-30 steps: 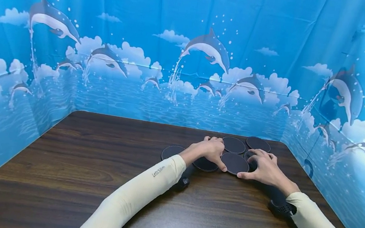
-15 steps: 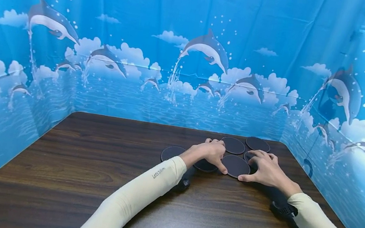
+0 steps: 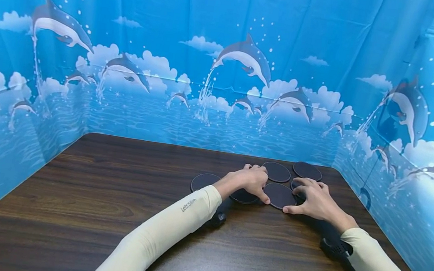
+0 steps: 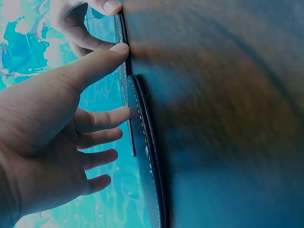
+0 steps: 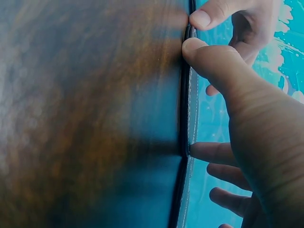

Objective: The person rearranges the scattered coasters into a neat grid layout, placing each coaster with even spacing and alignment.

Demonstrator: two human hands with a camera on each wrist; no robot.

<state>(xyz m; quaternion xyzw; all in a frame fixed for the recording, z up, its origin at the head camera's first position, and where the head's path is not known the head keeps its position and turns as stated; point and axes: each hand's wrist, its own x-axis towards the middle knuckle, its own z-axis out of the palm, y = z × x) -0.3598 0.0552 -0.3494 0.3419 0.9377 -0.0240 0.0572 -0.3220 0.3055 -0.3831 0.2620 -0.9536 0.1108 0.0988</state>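
Observation:
Between the two hands lies a round dark coaster (image 3: 280,196) with a stitched edge, flat on the table. My left hand (image 3: 250,180) is at its left side, the thumb at the near left edge and the fingers spread over a neighbouring coaster (image 3: 243,196). At the other side my right hand (image 3: 313,201) has its thumb on the near right edge. In the right wrist view the right index finger (image 5: 213,153) reaches the stitched rim where two coasters meet; the other fingers stay off it. The left wrist view shows the left thumb (image 4: 107,57) against a coaster's edge, fingers extended.
Further coasters surround them: one at the left (image 3: 203,181), one at the back (image 3: 276,172), one at the back right (image 3: 307,171), and one partly hidden behind the right hand (image 3: 298,183). The dark wooden table (image 3: 79,209) ends at a blue dolphin-print curtain (image 3: 154,113).
The middle coaster slid slightly toward the person, then slightly back away. Both thumbs shifted a little with it; otherwise the hands stay in place.

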